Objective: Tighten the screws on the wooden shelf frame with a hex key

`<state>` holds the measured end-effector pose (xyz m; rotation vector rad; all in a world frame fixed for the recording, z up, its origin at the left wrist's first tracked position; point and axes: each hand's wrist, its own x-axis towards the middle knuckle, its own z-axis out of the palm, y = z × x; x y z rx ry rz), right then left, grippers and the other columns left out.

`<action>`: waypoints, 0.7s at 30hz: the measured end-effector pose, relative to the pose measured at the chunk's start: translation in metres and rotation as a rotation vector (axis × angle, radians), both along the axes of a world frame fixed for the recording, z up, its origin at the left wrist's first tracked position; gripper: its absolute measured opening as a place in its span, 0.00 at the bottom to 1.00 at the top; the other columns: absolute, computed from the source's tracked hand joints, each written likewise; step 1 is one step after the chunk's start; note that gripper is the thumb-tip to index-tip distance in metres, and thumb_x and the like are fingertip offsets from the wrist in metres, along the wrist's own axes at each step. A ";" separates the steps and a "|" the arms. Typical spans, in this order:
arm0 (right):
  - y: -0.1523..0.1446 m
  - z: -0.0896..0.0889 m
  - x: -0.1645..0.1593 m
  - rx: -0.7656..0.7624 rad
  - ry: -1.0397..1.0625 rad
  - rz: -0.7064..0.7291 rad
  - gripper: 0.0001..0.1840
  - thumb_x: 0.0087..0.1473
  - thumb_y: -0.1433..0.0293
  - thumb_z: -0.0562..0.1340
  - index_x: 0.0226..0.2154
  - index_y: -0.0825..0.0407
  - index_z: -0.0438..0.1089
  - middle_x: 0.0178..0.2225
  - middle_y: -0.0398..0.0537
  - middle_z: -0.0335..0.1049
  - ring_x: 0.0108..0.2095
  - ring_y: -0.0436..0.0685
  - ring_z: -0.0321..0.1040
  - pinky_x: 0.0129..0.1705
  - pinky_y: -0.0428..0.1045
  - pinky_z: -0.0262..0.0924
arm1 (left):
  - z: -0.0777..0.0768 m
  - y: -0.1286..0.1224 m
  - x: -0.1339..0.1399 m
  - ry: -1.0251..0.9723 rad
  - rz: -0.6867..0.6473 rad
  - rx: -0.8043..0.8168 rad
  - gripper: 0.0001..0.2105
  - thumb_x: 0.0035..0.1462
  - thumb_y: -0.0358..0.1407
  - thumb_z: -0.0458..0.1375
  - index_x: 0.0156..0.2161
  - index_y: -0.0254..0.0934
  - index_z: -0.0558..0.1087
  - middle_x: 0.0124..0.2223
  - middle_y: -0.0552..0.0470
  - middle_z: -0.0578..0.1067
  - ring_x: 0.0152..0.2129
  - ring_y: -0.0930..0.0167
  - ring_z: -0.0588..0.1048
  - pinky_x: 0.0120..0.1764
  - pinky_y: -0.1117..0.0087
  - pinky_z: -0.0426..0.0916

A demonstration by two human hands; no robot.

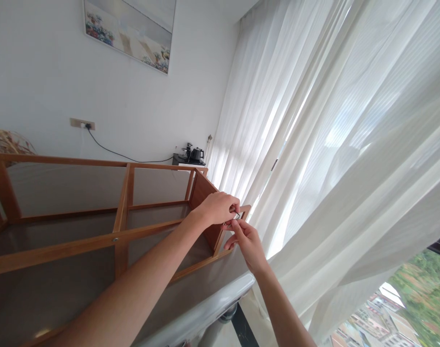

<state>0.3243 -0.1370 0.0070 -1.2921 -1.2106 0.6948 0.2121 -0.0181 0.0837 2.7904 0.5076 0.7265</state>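
Both hands meet at the far right corner of a brown wooden frame (pixel 144 234). My left hand (pixel 217 207) reaches over the frame with its fingers curled down in a pinch. From the right, my right hand (pixel 246 239) comes in with thumb and index finger pressed together, its other fingers loosely bent. Between the fingertips of both hands is a small silvery-white piece (pixel 236 216), mostly covered, so its kind cannot be made out. Just below the hands is the brown wooden end panel (pixel 205 190) of the frame.
White sheer curtains (pixel 314 144) hang close on the right. Behind the frame, a black kettle (pixel 197 153) stands on a small cabinet, with a black cord (pixel 115 153) running to a wall socket (pixel 82 124). A shiny pale edge (pixel 205 308) lies below my arms.
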 end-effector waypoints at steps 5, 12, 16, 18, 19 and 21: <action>-0.002 -0.007 -0.002 0.006 -0.091 -0.078 0.28 0.59 0.43 0.55 0.40 0.51 0.69 0.43 0.53 0.78 0.23 0.54 0.75 0.27 0.48 0.66 | 0.000 0.000 0.000 0.000 0.003 0.008 0.07 0.54 0.33 0.58 0.36 0.45 0.78 0.34 0.56 0.80 0.32 0.68 0.76 0.32 0.71 0.65; -0.005 -0.015 0.005 0.046 -0.353 -0.233 0.23 0.64 0.48 0.53 0.40 0.48 0.71 0.42 0.49 0.78 0.24 0.53 0.76 0.28 0.48 0.68 | -0.001 0.001 0.000 -0.004 -0.008 0.007 0.08 0.55 0.32 0.57 0.36 0.46 0.78 0.34 0.57 0.80 0.33 0.68 0.76 0.32 0.71 0.64; -0.003 -0.011 0.010 0.052 -0.444 -0.252 0.22 0.65 0.50 0.51 0.40 0.47 0.71 0.41 0.47 0.78 0.22 0.52 0.74 0.28 0.48 0.67 | -0.001 0.000 0.000 -0.004 0.001 0.005 0.07 0.54 0.34 0.58 0.36 0.45 0.78 0.34 0.56 0.80 0.33 0.68 0.76 0.34 0.71 0.65; -0.003 -0.009 0.012 0.049 -0.475 -0.264 0.22 0.65 0.50 0.50 0.39 0.47 0.72 0.40 0.46 0.78 0.21 0.52 0.73 0.28 0.48 0.67 | -0.001 0.000 0.000 -0.001 -0.002 0.007 0.07 0.54 0.34 0.59 0.36 0.45 0.78 0.34 0.56 0.80 0.34 0.68 0.77 0.34 0.71 0.66; -0.003 -0.009 0.013 0.044 -0.492 -0.271 0.22 0.66 0.51 0.50 0.39 0.47 0.72 0.40 0.46 0.78 0.21 0.52 0.73 0.28 0.48 0.66 | -0.001 0.000 0.000 0.001 -0.006 0.008 0.07 0.54 0.34 0.59 0.36 0.44 0.78 0.34 0.55 0.80 0.34 0.68 0.77 0.34 0.71 0.66; -0.004 -0.009 0.014 0.035 -0.527 -0.286 0.22 0.66 0.51 0.50 0.37 0.46 0.72 0.38 0.45 0.78 0.21 0.52 0.72 0.28 0.48 0.66 | -0.001 0.000 0.000 0.003 -0.010 0.009 0.07 0.55 0.34 0.58 0.37 0.45 0.78 0.34 0.56 0.80 0.34 0.67 0.77 0.34 0.71 0.66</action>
